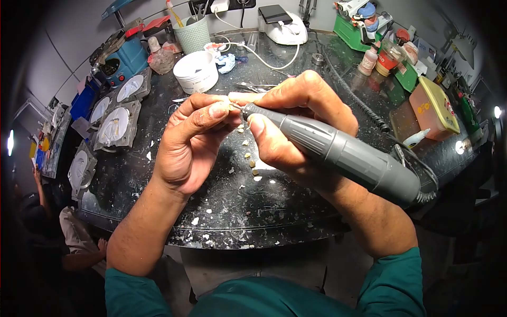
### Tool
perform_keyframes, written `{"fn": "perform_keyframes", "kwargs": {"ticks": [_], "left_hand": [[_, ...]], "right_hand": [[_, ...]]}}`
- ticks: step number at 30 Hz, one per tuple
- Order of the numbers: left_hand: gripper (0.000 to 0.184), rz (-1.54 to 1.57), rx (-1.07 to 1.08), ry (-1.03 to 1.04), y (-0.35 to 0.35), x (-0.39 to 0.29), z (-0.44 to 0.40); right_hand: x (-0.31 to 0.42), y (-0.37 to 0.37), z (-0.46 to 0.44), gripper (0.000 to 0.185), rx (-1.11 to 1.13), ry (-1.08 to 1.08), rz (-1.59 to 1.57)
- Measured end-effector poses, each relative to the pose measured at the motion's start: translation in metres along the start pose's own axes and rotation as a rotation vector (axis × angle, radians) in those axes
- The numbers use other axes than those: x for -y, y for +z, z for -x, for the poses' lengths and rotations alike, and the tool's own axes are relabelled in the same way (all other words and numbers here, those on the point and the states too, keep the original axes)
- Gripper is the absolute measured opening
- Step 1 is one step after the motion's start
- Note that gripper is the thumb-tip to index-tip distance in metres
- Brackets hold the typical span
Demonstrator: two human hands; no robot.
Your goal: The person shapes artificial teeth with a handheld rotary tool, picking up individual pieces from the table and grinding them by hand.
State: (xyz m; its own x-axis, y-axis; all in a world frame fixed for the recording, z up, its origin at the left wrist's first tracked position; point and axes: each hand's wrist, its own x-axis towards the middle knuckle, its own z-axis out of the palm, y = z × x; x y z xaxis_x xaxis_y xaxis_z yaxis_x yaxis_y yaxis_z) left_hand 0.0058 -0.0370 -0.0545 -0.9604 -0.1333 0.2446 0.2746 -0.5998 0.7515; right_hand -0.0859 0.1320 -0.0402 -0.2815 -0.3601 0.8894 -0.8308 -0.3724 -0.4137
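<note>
My right hand [311, 100] is closed around a dark grey rotary handpiece [348, 153]. The tool slants down to the right, and its narrow tip points at the fingertips of my left hand [193, 137]. Thumb and fingers of that left hand are pinched together right at the tip, and whatever sits between them is too small and covered to make out. Both hands meet above the dark, speckled bench [211, 211]. Below them, several small yellowish tooth-like pieces [252, 164] lie in a loose row.
Plaster moulds [113, 127] stand along the left side, near a blue machine [121, 61]. A white tub [195, 74] and a pen cup [193, 37] are behind my hands. A coiled cord [364, 105] runs down the right, beside a yellow-lidded box [433, 108]. Another person's arm [84, 259] shows lower left.
</note>
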Motion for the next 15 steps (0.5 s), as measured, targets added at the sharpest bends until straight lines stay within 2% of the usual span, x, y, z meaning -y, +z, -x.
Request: {"fn": "perform_keyframes", "kwargs": {"ticks": [15], "left_hand": [[0.014,0.026,-0.024,0.003,0.0009,0.0018,0.0008]], "right_hand": [[0.0019,-0.0011,0.0007,0.019,0.006,0.025,-0.005]]}}
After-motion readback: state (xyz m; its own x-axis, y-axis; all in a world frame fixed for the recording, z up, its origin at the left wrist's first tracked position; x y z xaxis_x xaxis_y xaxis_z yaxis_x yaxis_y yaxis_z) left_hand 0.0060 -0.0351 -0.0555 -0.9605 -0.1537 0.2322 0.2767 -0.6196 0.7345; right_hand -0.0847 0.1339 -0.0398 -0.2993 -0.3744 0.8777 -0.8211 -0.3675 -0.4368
